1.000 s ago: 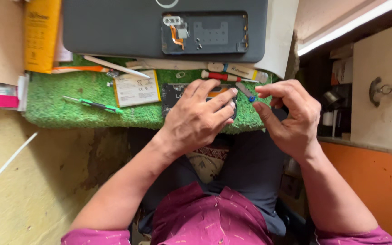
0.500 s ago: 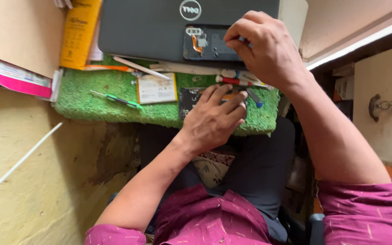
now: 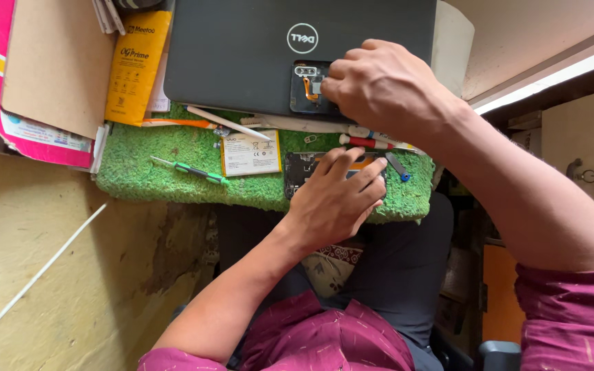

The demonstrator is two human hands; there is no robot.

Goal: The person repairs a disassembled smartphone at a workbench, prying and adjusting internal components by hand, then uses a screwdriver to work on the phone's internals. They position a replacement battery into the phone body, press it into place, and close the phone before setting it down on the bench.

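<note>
My left hand (image 3: 335, 199) lies over an opened dark phone body (image 3: 300, 168) on the green fuzzy mat (image 3: 173, 189), fingers spread across it and holding it down. My right hand (image 3: 379, 86) reaches further away onto the closed dark laptop (image 3: 242, 48). Its curled fingertips grip a small dark phone part (image 3: 304, 91) with camera holes and an orange flex strip. Most of that part is hidden under the fingers.
On the mat lie a white-labelled flat battery (image 3: 250, 153), a green screwdriver (image 3: 190, 170), a white stick (image 3: 228, 124), a red-handled tool (image 3: 369, 142) and blue-tipped tweezers (image 3: 398, 167). A yellow box (image 3: 135, 65) and a pink-edged cardboard box (image 3: 42, 69) stand at the left.
My right hand left the mat beside the left hand and moved up onto the laptop, closing on the dark phone part. My left hand stayed on the opened phone.
</note>
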